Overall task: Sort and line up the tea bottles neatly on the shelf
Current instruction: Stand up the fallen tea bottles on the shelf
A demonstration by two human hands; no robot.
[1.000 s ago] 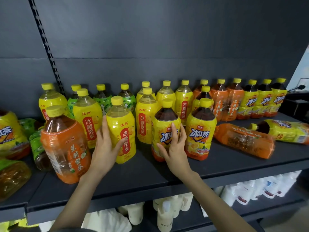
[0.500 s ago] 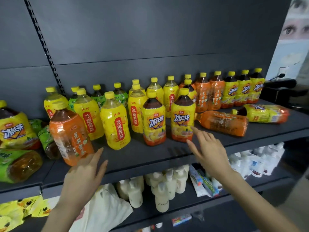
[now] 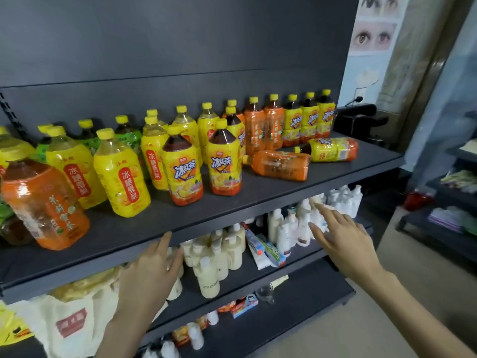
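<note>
Left hand (image 3: 152, 275), fingers straight and empty, is at the shelf (image 3: 154, 219) near edge; right hand (image 3: 346, 241) hovers spread wide, empty.

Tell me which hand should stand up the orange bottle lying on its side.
Right. The right hand is open, empty and just below the lying orange bottle; the left hand is further left, by the shelf edge.

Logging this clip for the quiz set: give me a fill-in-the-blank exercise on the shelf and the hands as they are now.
The orange bottle and the yellow-labelled bottle at the right end of the shelf lie on their ____. Every tea bottle cap in view is ____. The left hand and right hand hold ____.
Missing: sides; yellow; nothing.
</note>
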